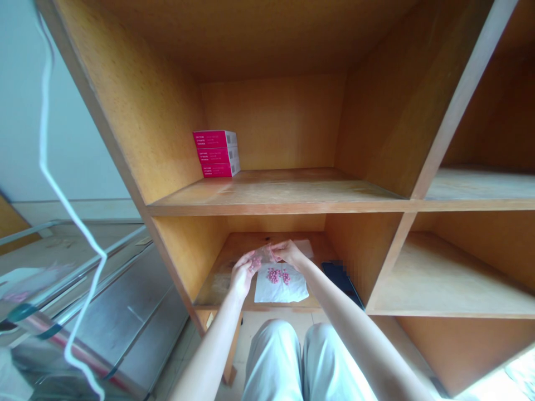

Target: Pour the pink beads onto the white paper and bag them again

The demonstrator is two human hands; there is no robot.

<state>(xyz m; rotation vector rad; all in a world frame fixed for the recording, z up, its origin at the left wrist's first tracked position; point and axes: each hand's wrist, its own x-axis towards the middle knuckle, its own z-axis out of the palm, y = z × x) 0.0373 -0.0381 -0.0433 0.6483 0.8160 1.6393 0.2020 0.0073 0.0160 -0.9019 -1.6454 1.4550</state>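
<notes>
Stretching both bare arms into the lower compartment of a wooden shelf unit, a seated person holds a small clear plastic bag between two hands, just above the lower shelf. Pinkish bits show through the bag. It looks very light, thin and limp, probably slick and quick to crumple; an edge or corner, nipped between thumb and fingertip, seems the surest place to take hold, since a squeeze in the middle could make loose contents shift.

The left hand is partly closed, its fingers curled in on the bag's left side. The right hand is nearly closed, thumb and fingertips seeming to pinch the opposite edge; the exact finger contact is too small to make out.

Below them, a white sheet lies on the shelf, bearing two loose clusters of small pink beads. A see-through packet lies behind the right hand. A dark flat object rests to the right, near the compartment's side wall.
</notes>
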